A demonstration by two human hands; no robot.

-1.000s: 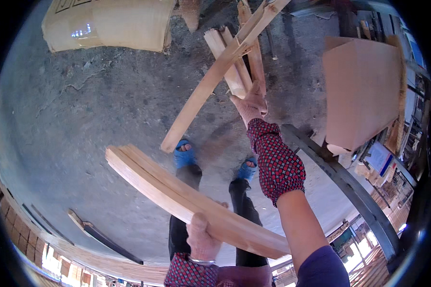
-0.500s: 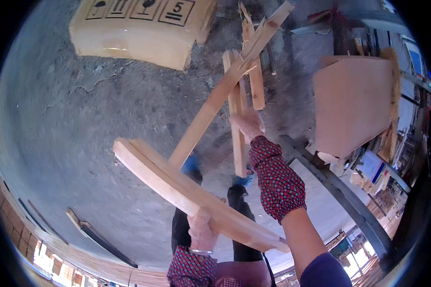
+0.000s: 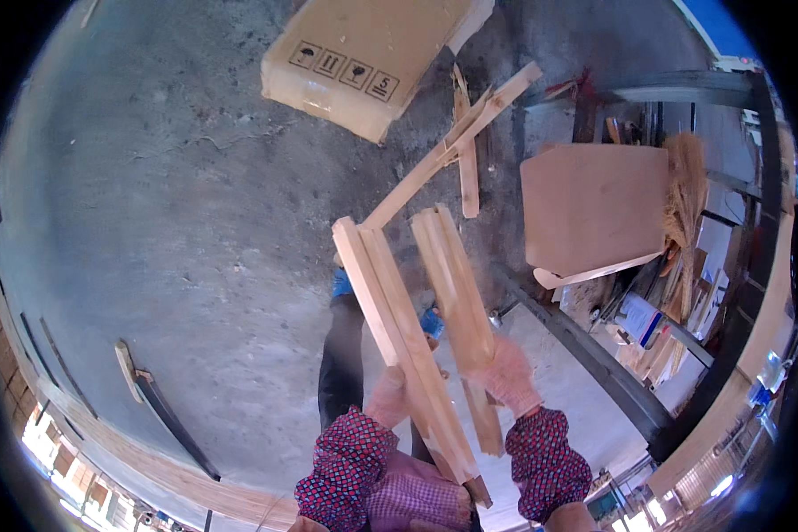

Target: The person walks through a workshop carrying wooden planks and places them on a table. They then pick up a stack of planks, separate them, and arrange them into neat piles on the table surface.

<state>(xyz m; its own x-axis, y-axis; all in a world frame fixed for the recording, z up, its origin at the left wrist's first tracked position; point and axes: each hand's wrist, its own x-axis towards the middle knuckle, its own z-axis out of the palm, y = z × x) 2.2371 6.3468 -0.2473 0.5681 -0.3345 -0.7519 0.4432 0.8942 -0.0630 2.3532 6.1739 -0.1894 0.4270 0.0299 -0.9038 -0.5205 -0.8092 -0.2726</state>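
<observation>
A long bundle of smooth, squared wood [image 3: 386,293] is gripped in the left hand [image 3: 387,397] and a shorter wood bundle [image 3: 452,279] in the right hand [image 3: 509,374], both nearer the body than the cardboard carton [image 3: 377,44], forearms [image 3: 346,465] slanting inward.

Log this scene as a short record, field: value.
left hand: gripping long wooden pieces, side by side
right hand: gripping a second wooden bundle
bundle pose: both slanted, upper ends leaning to picture left
floor ahead: splintered slanting strip crossing a shorter strip
beyond: taped carton with printed symbols
right side: brown cardboard, metal bar
clothing: patterned sleeves
bundle piece counts: unclear
</observation>
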